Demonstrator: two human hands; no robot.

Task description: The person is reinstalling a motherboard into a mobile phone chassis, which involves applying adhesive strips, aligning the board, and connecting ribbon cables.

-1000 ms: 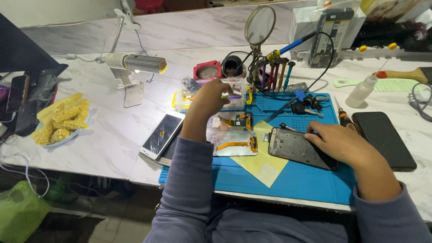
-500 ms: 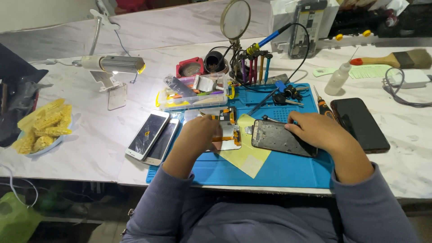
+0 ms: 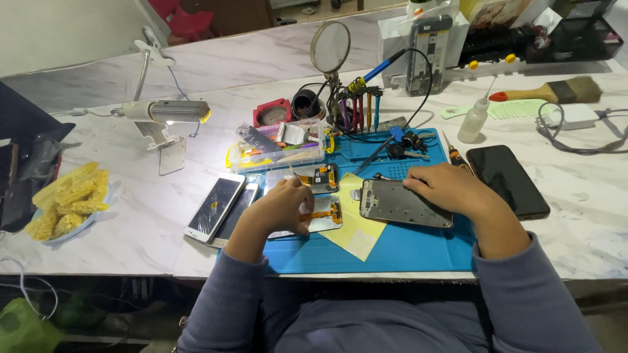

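Two hands at a phone repair mat

Left hand [image 3: 282,208], fingers clamped on tweezers [image 3: 296,174], rests on a display panel [image 3: 322,214]; right hand [image 3: 446,189], fingers spread, presses the phone frame [image 3: 399,204] at three o'clock on the blue mat [image 3: 405,252].

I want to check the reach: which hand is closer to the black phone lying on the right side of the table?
Right. The right hand rests on the grey phone frame, just beside the black phone. The left hand is farther away, across the blue mat.

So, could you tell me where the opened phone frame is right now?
The phone frame lies on the blue mat under the right hand, beside the yellow sheet.
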